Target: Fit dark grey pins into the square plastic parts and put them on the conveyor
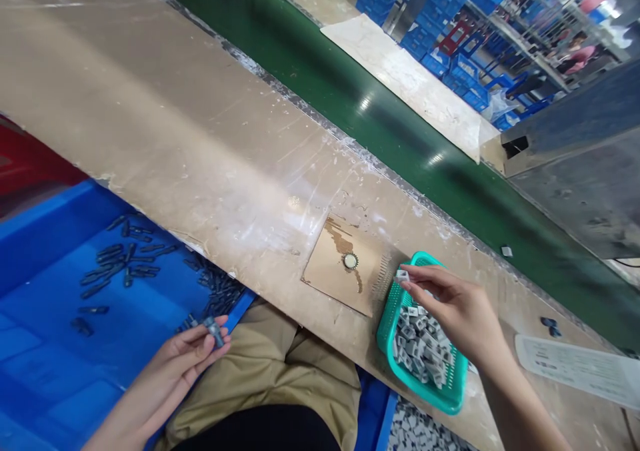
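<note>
L hand [183, 359] grip closed on dark peg [215, 332], just off bench [240, 191]'s near edge; R hand [457, 301] pinching grey cap [401, 276] by basket [387, 328]'s far-L corner. Pair prob. unjoined; lots of caps [420, 348] left.

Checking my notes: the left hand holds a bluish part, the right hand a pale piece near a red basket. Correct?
No: the head view shows a green basket, not red. The left hand holds a bluish part, the right hand a pale piece.
</note>
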A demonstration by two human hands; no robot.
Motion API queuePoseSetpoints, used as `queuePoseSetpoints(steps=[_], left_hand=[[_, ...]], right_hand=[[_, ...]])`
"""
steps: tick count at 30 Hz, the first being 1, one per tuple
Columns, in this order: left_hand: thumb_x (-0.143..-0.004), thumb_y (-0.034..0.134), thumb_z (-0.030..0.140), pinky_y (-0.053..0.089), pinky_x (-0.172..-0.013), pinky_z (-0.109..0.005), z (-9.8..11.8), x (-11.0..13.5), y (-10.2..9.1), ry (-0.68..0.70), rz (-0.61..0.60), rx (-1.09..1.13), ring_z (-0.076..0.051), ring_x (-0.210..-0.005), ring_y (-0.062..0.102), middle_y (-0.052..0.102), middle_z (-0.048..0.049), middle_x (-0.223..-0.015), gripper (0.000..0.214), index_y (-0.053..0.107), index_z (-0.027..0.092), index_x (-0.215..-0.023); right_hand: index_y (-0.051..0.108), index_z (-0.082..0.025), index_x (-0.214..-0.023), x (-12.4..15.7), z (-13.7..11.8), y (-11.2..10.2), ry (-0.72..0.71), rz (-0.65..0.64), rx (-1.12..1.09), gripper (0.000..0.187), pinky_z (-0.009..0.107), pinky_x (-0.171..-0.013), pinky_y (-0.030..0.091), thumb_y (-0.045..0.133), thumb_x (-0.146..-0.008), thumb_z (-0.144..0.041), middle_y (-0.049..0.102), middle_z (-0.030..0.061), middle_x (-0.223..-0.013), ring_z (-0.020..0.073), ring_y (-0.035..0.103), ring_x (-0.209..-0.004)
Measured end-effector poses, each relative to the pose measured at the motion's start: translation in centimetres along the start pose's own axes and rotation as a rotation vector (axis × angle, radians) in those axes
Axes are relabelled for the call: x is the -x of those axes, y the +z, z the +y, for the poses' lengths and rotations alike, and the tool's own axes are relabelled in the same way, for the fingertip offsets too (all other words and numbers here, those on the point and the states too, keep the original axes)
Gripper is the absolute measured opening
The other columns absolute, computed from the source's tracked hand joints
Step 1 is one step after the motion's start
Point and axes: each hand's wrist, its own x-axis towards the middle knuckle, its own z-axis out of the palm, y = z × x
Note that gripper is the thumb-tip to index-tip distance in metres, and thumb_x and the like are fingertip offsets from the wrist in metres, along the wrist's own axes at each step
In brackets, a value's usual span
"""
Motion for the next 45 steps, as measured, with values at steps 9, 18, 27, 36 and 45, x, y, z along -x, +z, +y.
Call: queuePoseSetpoints(steps=[9, 18, 27, 36, 45], left_hand=[[-0.055, 0.082, 0.029, 0.035, -0.041, -0.011, 0.2, 2.0, 3.6, 0.086, -0.161, -0.187, -0.007, -0.053, 0.049, 0.064, -0.0029, -0.065, 0.036, 0.071, 0.015, -0.086], [-0.06, 0.078, 0.029, 0.056, -0.066, -0.025, 0.4, 2.5, 4.6, 0.185, -0.193, -0.229, -0.02, -0.073, 0.067, 0.072, -0.0107, -0.088, 0.024, 0.071, 0.015, -0.078], [-0.07, 0.065, 0.0, 0.058, -0.078, -0.027, -0.6, 1.9, 8.3, 1.64, -0.291, -0.752, -0.019, -0.088, 0.068, 0.069, -0.0026, -0.103, 0.042, 0.066, 0.023, -0.105], [-0.079, 0.057, 0.002, 0.055, -0.087, -0.028, 0.9, 3.3, 10.8, 1.928, -0.468, -0.93, -0.018, -0.112, 0.056, 0.064, -0.0097, -0.115, 0.037, 0.055, 0.01, -0.116], [-0.087, 0.048, 0.01, 0.052, -0.09, -0.021, 2.3, 1.8, 12.0, 2.349, -0.484, -0.916, -0.016, -0.109, 0.058, 0.072, -0.0081, -0.096, 0.019, 0.064, 0.007, -0.096]], right_hand=[[0.067, -0.018, -0.095, -2.9, -1.8, 5.6, -0.266, 0.042, 0.167, 0.021, 0.034, -0.068, 0.052, 0.055, -0.085, -0.031, 0.069, 0.0081, -0.086, 0.0196, 0.063, -0.072], [0.068, -0.019, -0.093, -3.2, -2.0, 6.3, -0.175, 0.001, 0.09, 0.024, 0.036, -0.069, 0.052, 0.057, -0.082, -0.037, 0.07, 0.0085, -0.085, 0.0212, 0.064, -0.071], [0.066, -0.018, -0.084, -0.5, -5.6, 3.5, 0.319, -0.267, -0.776, 0.023, 0.029, -0.069, 0.052, 0.072, -0.071, -0.036, 0.07, 0.0046, -0.079, 0.0159, 0.065, -0.068], [0.064, -0.02, -0.087, 2.7, -8.1, 2.9, 0.403, -0.311, -0.97, 0.021, 0.026, -0.06, 0.054, 0.074, -0.07, -0.027, 0.066, -0.0007, -0.062, 0.0142, 0.065, -0.058], [0.059, -0.018, -0.091, 2.7, -8.2, 3.0, 0.438, -0.381, -0.911, 0.025, 0.027, -0.064, 0.053, 0.073, -0.072, -0.027, 0.067, 0.0004, -0.066, 0.0144, 0.066, -0.061]])
